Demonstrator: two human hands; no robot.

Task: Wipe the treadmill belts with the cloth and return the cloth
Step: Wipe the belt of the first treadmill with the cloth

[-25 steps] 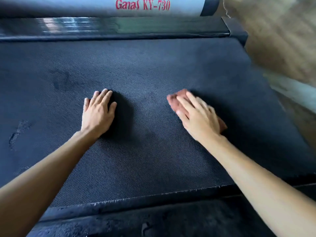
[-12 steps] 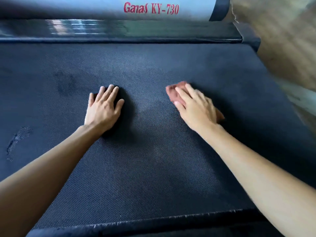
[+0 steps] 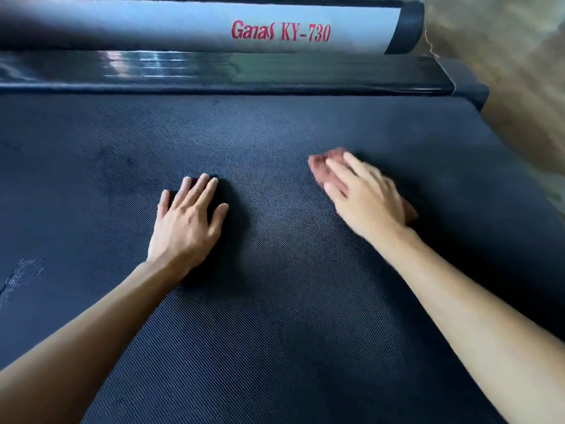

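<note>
Across the head camera's view stretches a dark, finely ribbed treadmill belt (image 3: 275, 332), seen from above, with two bare forearms reaching forward onto it.

The left hand (image 3: 186, 221) lies palm down on the belt, left of centre. Its fingers are straight and slightly spread, and it holds nothing.

The right hand (image 3: 363, 197) is right of centre and a little farther forward, and it looks blurred. Its fingers are stretched out flat, pressing a reddish-brown cloth (image 3: 321, 166) against the belt. The cloth shows beyond the fingertips and again at the heel of the hand.

Behind the belt runs a glossy black strip (image 3: 275, 71). Above that is a silver housing (image 3: 153, 26) with red lettering that reads "Ganas KY-730".

A pale scuff mark (image 3: 24, 270) shows on the belt's far left. Blurred brown floor (image 3: 504, 71) fills the upper right corner.
</note>
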